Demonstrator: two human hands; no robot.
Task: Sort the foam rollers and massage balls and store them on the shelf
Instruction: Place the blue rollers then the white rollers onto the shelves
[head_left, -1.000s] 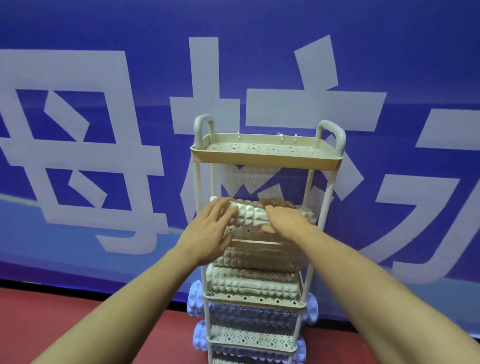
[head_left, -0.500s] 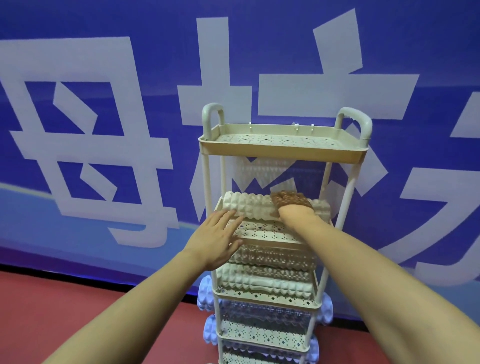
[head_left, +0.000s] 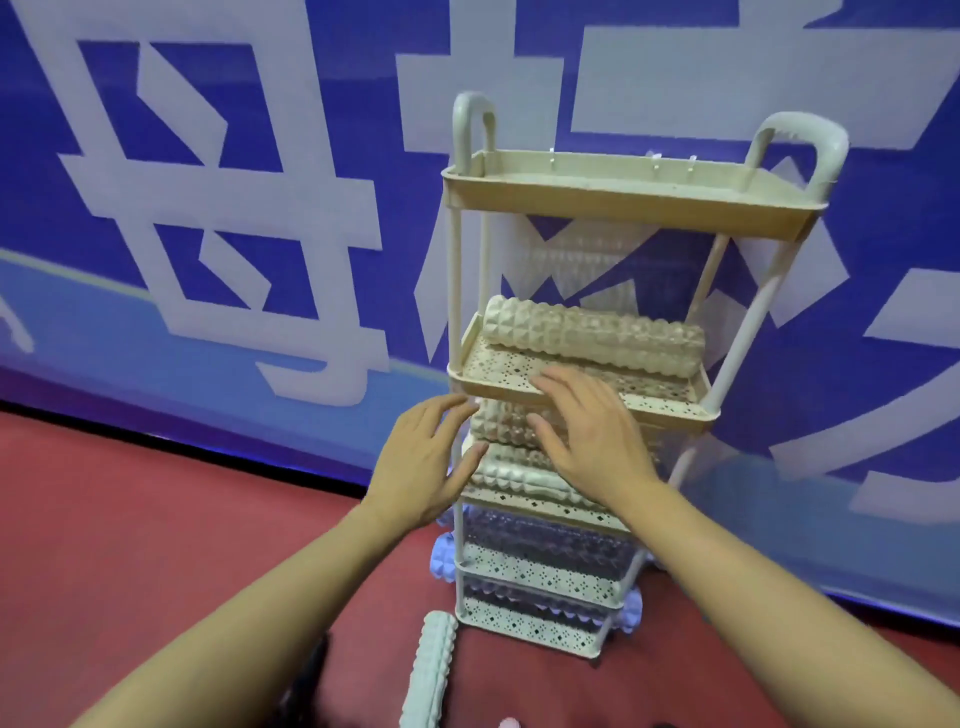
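Both hands hover open in front of a tiered shelf loaded with foam rollers.

The beige shelf (head_left: 613, 195) stands on a red floor (head_left: 130, 519) against a blue banner (head_left: 208, 208) printed with large pale characters; its top tier looks bare. On the second tier a cream foam roller (head_left: 592, 335) lies lengthwise along the back edge. More knobbly rollers (head_left: 511, 475) fill the tier below, and lilac rollers (head_left: 444, 564) poke out at the sides of the lower tiers. The left hand (head_left: 423, 465) and the right hand (head_left: 592, 431) have fingers spread and hold nothing, partly blocking the view of the third tier. A pale green roller (head_left: 428, 673) lies on the floor just in front of the shelf's base.
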